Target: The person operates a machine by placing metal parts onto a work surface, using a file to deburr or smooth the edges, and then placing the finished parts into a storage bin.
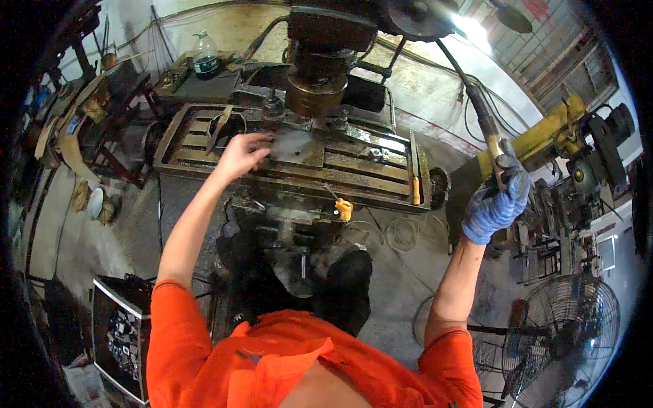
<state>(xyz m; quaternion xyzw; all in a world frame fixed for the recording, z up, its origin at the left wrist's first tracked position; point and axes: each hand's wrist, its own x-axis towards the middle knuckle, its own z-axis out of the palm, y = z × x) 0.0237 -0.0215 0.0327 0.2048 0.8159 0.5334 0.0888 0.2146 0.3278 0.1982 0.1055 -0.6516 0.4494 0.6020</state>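
My right hand [498, 197], in a blue knit glove with a darkened palm and fingers, is wrapped round the handle of a long machine lever [484, 119]. Bare and reaching over the milling machine's slotted table [272, 173], my left hand [246, 155] has its fingers stretched and slightly apart, with nothing seen in them. Right of those fingers, beneath the spindle head [316, 92], a grey blur hides the work spot. A brush [221, 126] leans in a round container left of that hand. A small metal block [379, 155] sits farther right on the table.
A file with an orange handle [416, 190] lies at the table's right end. A yellow air gun [344, 209] hangs at the front edge. Left below stands a bin of metal pieces [122, 347]; right below, a large fan [561, 340]. A hose [403, 234] coils on the floor.
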